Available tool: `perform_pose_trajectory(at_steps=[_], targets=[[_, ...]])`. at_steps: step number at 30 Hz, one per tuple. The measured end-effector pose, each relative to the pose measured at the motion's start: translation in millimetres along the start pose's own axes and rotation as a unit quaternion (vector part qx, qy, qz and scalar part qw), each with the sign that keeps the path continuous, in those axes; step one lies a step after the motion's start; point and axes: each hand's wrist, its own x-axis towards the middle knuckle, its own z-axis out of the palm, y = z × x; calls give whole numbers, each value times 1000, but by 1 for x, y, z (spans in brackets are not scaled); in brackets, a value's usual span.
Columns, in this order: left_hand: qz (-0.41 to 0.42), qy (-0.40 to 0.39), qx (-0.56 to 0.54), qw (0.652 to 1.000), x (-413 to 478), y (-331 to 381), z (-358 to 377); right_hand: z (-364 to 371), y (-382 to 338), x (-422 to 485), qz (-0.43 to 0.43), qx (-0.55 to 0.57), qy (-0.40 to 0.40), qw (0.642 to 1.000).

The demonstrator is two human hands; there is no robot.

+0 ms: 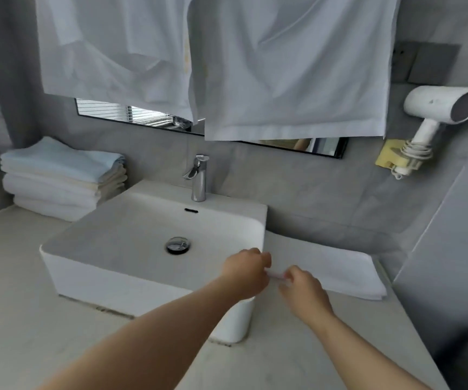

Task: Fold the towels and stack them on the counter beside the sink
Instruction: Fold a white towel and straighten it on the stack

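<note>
A white towel [337, 266] lies folded flat on the counter [16, 291] to the right of the white sink [131, 237]. My left hand [245, 270] and my right hand [303, 288] are close together at the towel's near left corner, fingers curled, pinching its edge. A stack of several folded towels [61, 178], light blue on top and white below, stands on the counter to the left of the sink by the wall.
Two white cloths [292, 71] hang in front of the mirror [325, 147] above the chrome tap [199, 178]. A white hair dryer [435, 114] hangs on the right wall. A grey wall corner juts out at the counter's right end.
</note>
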Motion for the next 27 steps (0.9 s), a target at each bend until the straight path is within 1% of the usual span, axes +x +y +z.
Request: perform_pose_trajectory(at_steps=[4, 9, 13, 15, 19, 23, 25, 27], targets=[[-10, -28, 11, 1000, 24, 19, 18, -8, 35, 19, 9, 4, -10, 1000], [-13, -57, 20, 998, 50, 22, 35, -8, 65, 41, 16, 11, -28, 999], [-20, -60, 71, 995, 72, 17, 48, -8, 81, 64, 14, 15, -31, 999], [0, -51, 116, 992, 85, 14, 56, -6, 89, 79, 15, 11, -31, 999], [31, -64, 169, 983, 109, 9, 77, 6, 106, 105, 23, -9, -47, 999], [92, -84, 252, 960, 133, 13, 97, 21, 128, 123, 44, -51, -71, 995], [132, -108, 249, 953, 144, 17, 110, 26, 138, 129, 48, -78, -66, 994], [132, -131, 213, 959, 154, 20, 127, 29, 147, 136, 42, -107, -65, 991]])
